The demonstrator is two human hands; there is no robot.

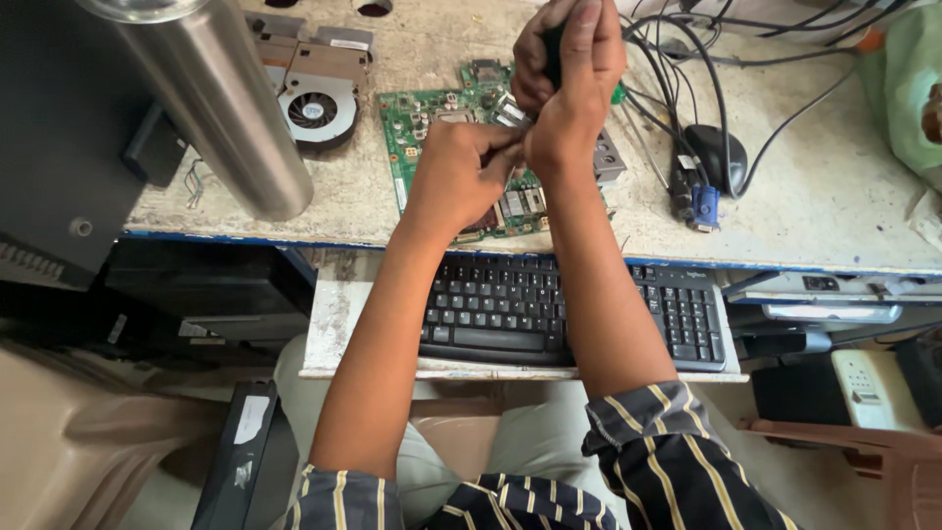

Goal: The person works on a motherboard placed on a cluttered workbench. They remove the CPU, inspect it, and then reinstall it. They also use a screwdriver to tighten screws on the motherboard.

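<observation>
From the head camera I see both hands at work over a green circuit board (pixel 432 118) lying flat on the pale, worn surface (pixel 834 206). My right hand (pixel 569 69) is closed in a fist around a dark tool handle (pixel 552 49), a screwdriver by the look of it, held roughly upright with its tip pointing down at the board. My left hand (pixel 461 177) sits directly at 7 o'clock from the right, touching its wrist, fingers curled and resting on the board's near half; whether it pinches anything I cannot tell.

The board's long axis runs from 12 to 6 o'clock, its near end just short of the blue-trimmed front edge of the surface. Both hands are on it; the left lies lower and nearer that edge.

Room is tight. A cooling fan with copper fins (pixel 316 103) lies just beside the board at 9 o'clock, and a shiny metal cylinder (pixel 231 108) slants beyond it. At 3 o'clock a black mouse (pixel 721 147), a blue-ended connector (pixel 703 208) and tangled black cables (pixel 687 59) crowd close. At 6 o'clock, below the edge, a black keyboard (pixel 491 304) sits on a pull-out tray under my forearms.
</observation>
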